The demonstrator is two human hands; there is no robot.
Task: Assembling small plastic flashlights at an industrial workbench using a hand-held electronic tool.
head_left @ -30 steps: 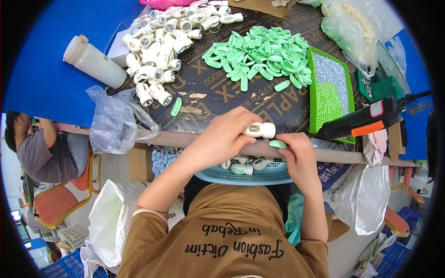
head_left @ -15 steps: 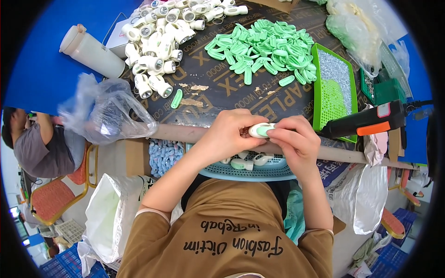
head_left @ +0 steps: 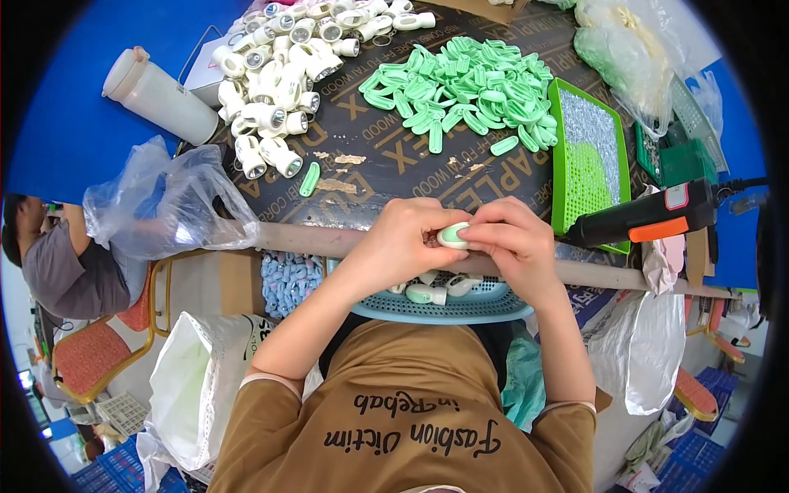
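In front of my body, just over the table's near edge, my left hand point(head_left: 404, 240) grips a small white flashlight point(head_left: 452, 236). A green oval piece lies on the flashlight's upper side. My right hand point(head_left: 519, 246) has its thumb and fingers pinched on the flashlight's right end, at the green piece. My left fingers hide the rest of the flashlight. Below my hands, a light blue basket point(head_left: 444, 312) holds several white flashlights, one with a green piece point(head_left: 422, 294) on it. A lone green oval piece point(head_left: 310, 179) lies on the table.
White flashlights point(head_left: 275, 86) are heaped at the far left, green oval pieces point(head_left: 472, 90) at the far middle. A green tray point(head_left: 561, 164) of small bits and a black tool with an orange trigger point(head_left: 645, 215) are at right. A plastic bag point(head_left: 177, 197) and white bottle point(head_left: 160, 97) stand left.
My right hand has shifted slightly left and closer to my left hand. The flashlight has turned a little, and the green piece shows more fully on its upper side.
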